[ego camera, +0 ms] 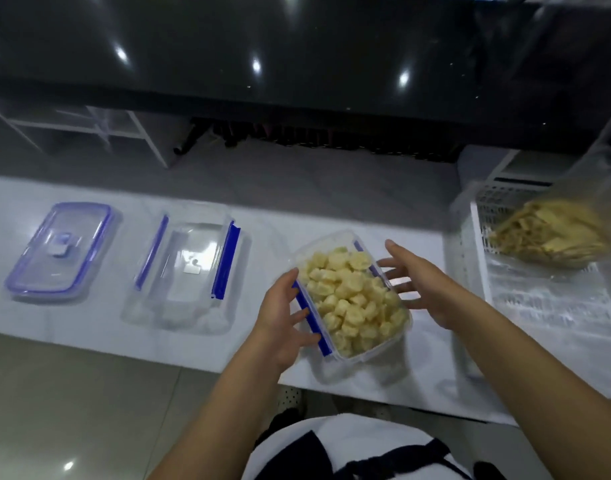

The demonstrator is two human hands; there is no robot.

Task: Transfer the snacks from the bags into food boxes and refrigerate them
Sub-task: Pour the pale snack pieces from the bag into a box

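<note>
Gripping the blue clip side of a full box, the left hand curls its fingers and thumb along that edge, while the right hand is spread, fingers straight, at the box's opposite side; whether it touches the wall is unclear. Pale yellow snacks fill the box, which is tilted at the near edge of the white worktop. An empty box with blue clips stands to the left, well apart, and a blue-rimmed lid lies flat further left. At the right, a clear bag of yellow strips rests in a white basket, blurred
</note>
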